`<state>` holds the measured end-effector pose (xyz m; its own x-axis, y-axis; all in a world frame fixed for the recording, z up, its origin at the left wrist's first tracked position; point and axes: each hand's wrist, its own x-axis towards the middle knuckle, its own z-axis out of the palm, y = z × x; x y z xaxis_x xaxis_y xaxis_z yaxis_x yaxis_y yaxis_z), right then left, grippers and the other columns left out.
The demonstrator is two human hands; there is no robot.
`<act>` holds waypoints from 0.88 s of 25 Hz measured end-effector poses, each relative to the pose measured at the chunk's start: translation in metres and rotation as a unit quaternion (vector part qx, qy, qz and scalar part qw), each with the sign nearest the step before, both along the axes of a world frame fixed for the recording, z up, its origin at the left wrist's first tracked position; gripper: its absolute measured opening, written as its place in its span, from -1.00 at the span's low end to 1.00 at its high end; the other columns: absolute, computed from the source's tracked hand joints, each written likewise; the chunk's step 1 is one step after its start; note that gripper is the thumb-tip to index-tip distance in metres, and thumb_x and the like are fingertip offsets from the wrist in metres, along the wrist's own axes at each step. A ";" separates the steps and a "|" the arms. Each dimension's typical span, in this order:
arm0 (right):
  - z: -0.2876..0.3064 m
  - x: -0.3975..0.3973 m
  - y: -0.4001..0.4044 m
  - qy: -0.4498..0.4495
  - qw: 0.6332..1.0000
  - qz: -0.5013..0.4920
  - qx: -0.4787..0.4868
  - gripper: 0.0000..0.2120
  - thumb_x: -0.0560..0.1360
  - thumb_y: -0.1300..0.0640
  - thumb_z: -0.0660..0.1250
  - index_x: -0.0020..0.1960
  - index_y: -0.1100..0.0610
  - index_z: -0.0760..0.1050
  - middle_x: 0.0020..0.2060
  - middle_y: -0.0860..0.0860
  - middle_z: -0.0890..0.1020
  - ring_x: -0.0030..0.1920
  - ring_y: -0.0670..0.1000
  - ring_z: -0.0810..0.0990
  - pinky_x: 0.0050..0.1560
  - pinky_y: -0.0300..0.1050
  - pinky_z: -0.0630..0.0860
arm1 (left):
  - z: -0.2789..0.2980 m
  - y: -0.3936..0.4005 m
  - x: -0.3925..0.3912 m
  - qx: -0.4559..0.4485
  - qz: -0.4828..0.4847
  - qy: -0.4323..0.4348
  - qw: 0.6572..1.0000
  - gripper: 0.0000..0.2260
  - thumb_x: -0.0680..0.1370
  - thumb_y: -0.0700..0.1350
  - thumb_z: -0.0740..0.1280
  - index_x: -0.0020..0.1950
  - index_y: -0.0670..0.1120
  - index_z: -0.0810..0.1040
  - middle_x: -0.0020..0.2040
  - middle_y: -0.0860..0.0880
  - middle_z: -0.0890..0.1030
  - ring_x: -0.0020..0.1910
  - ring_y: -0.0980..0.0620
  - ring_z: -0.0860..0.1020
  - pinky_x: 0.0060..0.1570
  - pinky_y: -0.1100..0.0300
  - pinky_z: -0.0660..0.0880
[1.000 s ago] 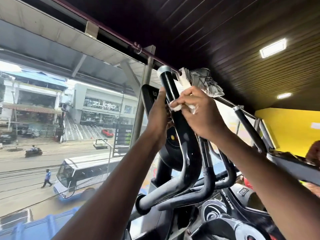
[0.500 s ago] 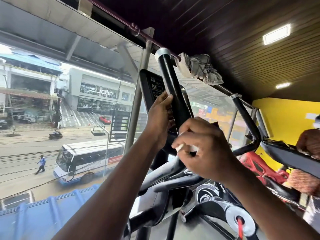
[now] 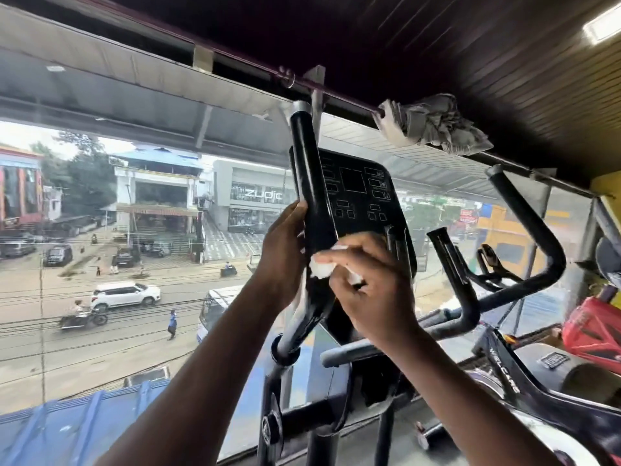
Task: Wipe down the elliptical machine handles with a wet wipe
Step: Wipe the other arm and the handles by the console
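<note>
Handle (image 3: 309,196) steadied by left hand (image 3: 280,250) gripping it at 9 o'clock so right hand (image 3: 366,290), fingers pinching wet wipe (image 3: 319,268), can rub the bar.

— What fills the left side of the frame?
— A large window (image 3: 134,230) looking down on a wet street (image 3: 100,338), with a white car (image 3: 126,294), a motorbike (image 3: 84,319) and shopfronts beyond.
— And overhead?
— A dark slatted ceiling (image 3: 470,55) with a bright light panel (image 3: 603,25) in the upper right corner.
— Anything along the top of the glass?
— A dark rail (image 3: 336,102), with a crumpled grey cloth (image 3: 437,126) bunched on it.
— The right edge?
— A strip of yellow wall (image 3: 608,186).
</note>
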<state>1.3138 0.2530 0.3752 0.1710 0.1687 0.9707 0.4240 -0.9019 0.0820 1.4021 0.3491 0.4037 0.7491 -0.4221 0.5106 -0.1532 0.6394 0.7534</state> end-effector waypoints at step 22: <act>-0.041 0.025 0.005 -0.038 0.926 0.181 0.330 -0.76 0.37 0.49 0.31 -0.05 0.24 0.56 -0.11 0.09 0.58 -0.06 -0.30 0.52 -0.03 -0.50 0.39 | -0.067 -0.014 -0.058 0.101 0.289 -0.013 0.952 -0.45 0.67 0.12 0.00 -0.30 0.10 0.69 -0.30 0.14 0.70 -0.28 0.26 0.63 -0.11 0.20 0.49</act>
